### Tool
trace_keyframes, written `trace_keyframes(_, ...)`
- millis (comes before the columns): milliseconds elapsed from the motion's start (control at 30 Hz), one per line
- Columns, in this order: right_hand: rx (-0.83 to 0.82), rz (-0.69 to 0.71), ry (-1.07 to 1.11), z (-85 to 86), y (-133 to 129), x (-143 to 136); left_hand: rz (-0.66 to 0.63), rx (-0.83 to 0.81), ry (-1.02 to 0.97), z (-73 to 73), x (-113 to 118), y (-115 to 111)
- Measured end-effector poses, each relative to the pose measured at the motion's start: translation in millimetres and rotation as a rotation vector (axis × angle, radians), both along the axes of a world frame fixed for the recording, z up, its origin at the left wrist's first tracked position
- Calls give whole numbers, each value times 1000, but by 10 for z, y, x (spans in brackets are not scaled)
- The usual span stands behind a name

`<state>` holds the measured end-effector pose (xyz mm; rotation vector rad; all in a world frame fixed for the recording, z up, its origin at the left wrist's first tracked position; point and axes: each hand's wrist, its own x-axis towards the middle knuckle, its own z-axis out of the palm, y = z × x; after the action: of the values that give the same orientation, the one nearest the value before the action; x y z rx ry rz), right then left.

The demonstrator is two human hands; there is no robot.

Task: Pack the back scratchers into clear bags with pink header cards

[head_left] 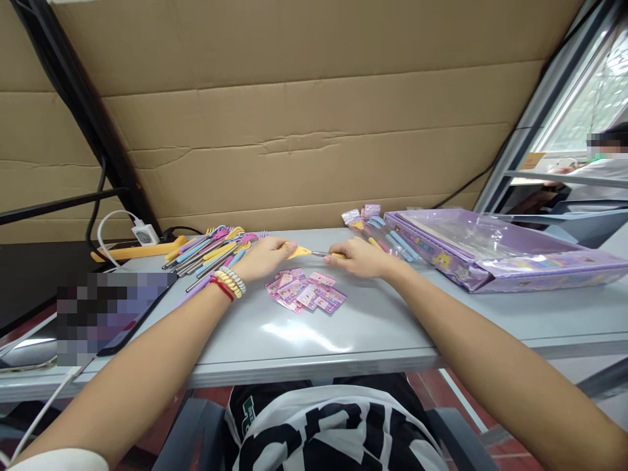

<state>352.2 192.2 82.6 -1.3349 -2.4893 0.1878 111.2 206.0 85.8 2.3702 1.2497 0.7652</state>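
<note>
My left hand [267, 256] pinches the fan-shaped yellow head of a back scratcher [321, 253]. My right hand [362, 257] is closed around its yellow handle, and the thin metal rod shows between the two hands. Just below them, several pink and purple printed cards [308, 291] lie in a loose, overlapping heap. Beside my left wrist is a pile of similar back scratchers [209, 255] with blue, yellow, pink and purple handles and metal rods. To the right of my right hand lie several bagged back scratchers [387, 235] in clear plastic with card tops.
A purple printed box [471, 261] with clear plastic on it stands at the right of the grey table [314, 347]. On the left are a tablet [122, 314], a white charger [145, 232] with cable, and a yellow bar-shaped object [137, 252]. Cardboard [314, 131] walls the back. Another person [603, 170] sits far right.
</note>
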Motion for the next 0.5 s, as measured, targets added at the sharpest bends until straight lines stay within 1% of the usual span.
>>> trace_keyframes(67,3,-8,-5,18,-10,-5,17,14,12,10,-36,44)
trace_keyframes(100,6,-20,-8,29,-14,-5,55,43,21,22,-75,79)
trace_keyframes(200,8,-79,-35,58,-19,4,256,218,98,81,-278,207)
trace_keyframes(233,0,-100,-50,65,-17,10,335,262,152,107,-367,247)
trace_keyframes(267,-12,-117,-66,69,-14,16,423,270,206,134,-461,281)
trace_keyframes(300,-24,-127,-81,71,-10,22,495,250,258,160,-552,308)
trace_keyframes(367,-43,-127,-98,72,-1,32,596,178,349,202,-711,342)
trace_keyframes(433,-55,-116,-96,71,5,39,647,111,405,225,-813,356)
trace_keyframes(500,-66,-107,-87,72,4,43,655,55,442,230,-850,359)
